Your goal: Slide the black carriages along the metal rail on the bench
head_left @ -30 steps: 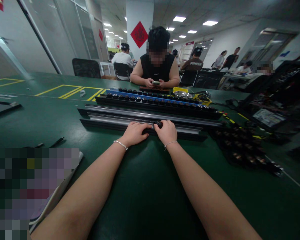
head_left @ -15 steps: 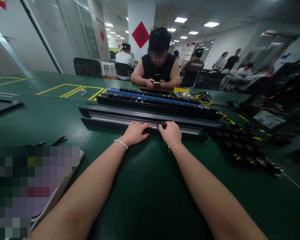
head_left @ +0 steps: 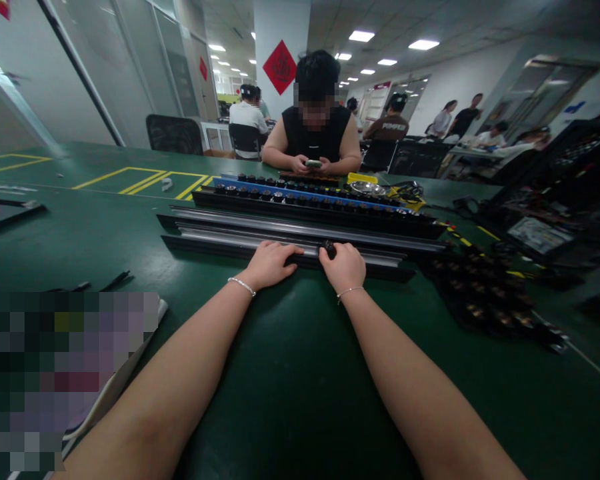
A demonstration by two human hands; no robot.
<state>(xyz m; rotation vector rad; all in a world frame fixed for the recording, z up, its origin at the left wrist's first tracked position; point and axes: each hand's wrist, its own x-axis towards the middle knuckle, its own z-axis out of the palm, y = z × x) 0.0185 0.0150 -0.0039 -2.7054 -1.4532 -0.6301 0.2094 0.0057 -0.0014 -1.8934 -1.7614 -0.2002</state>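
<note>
A long black rail (head_left: 220, 248) with a shiny grey channel lies crosswise in front of me, nearest of several parallel rails. My left hand (head_left: 273, 262) grips its middle, with fingers over the top and the thumb along the near side. A short way to the right, my right hand (head_left: 346, 265) is closed on a small black round part (head_left: 329, 249), held at the channel. The hand hides much of that part. Just behind lies a second black rail (head_left: 290, 228) of the same kind, touched by neither hand.
Farther back is a rail with a row of small round black parts (head_left: 277, 197) and a blue strip. Many dark parts (head_left: 490, 293) are heaped at right, near a black open frame (head_left: 545, 200). Opposite, a person (head_left: 313, 133) holds a phone. A pixelated item (head_left: 90, 360) lies at left.
My right hand has shifted slightly to the right along the rail with the small black part. The left hand stays almost where it was.
</note>
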